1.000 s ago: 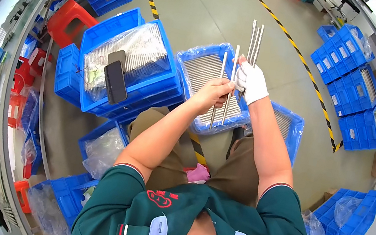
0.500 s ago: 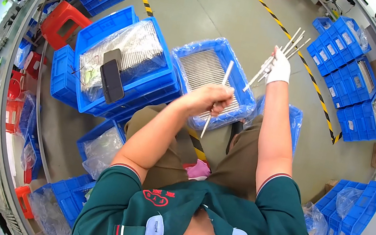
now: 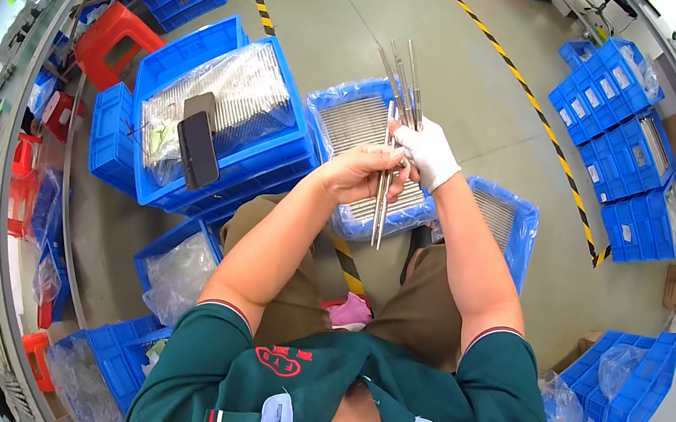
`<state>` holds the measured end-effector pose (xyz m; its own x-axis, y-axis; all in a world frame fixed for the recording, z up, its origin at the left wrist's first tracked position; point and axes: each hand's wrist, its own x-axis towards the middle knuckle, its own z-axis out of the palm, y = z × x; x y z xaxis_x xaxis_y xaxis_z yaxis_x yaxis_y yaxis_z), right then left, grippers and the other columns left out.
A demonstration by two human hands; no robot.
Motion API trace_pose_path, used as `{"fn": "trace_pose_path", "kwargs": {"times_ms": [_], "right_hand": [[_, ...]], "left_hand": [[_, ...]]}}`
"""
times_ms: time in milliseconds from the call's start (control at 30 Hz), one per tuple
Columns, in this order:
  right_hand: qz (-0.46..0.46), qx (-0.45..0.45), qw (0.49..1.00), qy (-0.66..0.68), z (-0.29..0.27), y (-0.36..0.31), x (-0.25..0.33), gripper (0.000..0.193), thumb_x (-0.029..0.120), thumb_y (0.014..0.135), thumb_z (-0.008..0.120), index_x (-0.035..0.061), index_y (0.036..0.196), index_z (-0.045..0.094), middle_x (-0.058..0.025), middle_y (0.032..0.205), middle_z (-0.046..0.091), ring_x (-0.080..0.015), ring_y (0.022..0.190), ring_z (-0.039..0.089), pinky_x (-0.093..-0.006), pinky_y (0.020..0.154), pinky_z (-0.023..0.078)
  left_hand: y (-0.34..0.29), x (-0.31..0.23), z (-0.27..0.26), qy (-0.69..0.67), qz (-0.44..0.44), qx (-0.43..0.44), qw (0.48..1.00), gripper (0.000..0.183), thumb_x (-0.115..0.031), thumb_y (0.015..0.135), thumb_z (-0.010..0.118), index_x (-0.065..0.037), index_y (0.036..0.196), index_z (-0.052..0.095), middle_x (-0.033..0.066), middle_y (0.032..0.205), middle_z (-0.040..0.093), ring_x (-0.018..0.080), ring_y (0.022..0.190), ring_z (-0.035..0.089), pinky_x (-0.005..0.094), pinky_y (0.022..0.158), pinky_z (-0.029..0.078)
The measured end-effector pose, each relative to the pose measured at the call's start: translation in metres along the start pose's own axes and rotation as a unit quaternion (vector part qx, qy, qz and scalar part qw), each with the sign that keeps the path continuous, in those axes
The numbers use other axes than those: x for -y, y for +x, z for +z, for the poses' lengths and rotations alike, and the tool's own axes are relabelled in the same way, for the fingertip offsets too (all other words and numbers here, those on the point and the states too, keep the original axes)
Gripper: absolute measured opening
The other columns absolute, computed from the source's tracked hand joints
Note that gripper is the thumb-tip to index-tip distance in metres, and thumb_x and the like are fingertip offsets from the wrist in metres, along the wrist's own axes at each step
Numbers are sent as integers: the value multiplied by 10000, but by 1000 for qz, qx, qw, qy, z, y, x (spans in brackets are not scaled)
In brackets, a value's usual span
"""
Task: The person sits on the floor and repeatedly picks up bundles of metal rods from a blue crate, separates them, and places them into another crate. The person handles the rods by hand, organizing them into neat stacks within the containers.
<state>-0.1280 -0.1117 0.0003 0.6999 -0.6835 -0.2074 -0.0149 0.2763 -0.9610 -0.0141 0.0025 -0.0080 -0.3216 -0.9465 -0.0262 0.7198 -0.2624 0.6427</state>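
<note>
Slender metal rods [image 3: 381, 210] are held in both hands, above the near part of a blue plastic-lined crate [image 3: 415, 216] in front of the person. The bare left hand [image 3: 358, 174] has its grip drawn closed, thumb against fingers, around rods whose lower ends point to 6 o'clock; the right hand [image 3: 431, 155], in a white glove, has its grip curled around others that fan out toward 11 and 12 o'clock. The hands meet or nearly meet, so the exact count in each cannot be told. Behind them shows a close-set rod layer [image 3: 351, 126] in the crate. A second lined crate [image 3: 524, 232] with similar rods sits at 4 o'clock from the hands, and a dark smartphone [image 3: 198, 152] lies at 9 o'clock, on a crate stack [image 3: 264, 171]. The step in hand looks to be handling a few loose rods between the two hands. The next move seems to call for steady control of both bundles, long ends kept from crossing, and neither grip loosening until its rods are supported.
</note>
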Motion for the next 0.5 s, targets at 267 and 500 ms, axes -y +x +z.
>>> {"fn": "trace_pose_path", "kwargs": {"times_ms": [267,500], "right_hand": [[-89,-157,958,-223,3,-6,-1,291,319,874,613,29,890,605,-34,630,565,-97,548,491,-265,537,409],[-2,-46,997,-59,8,-24,3,155,204,910,549,52,877,553,-38,608,582,-63,398,416,-216,351,292]], "left_hand": [[0,-12,-7,104,56,-227,967,275,-290,916,570,-26,853,614,47,711,584,159,619,571,302,591,499],[-6,-45,-33,30,255,-364,896,289,-292,931,547,-13,862,578,36,713,501,145,599,507,314,557,471]]}}
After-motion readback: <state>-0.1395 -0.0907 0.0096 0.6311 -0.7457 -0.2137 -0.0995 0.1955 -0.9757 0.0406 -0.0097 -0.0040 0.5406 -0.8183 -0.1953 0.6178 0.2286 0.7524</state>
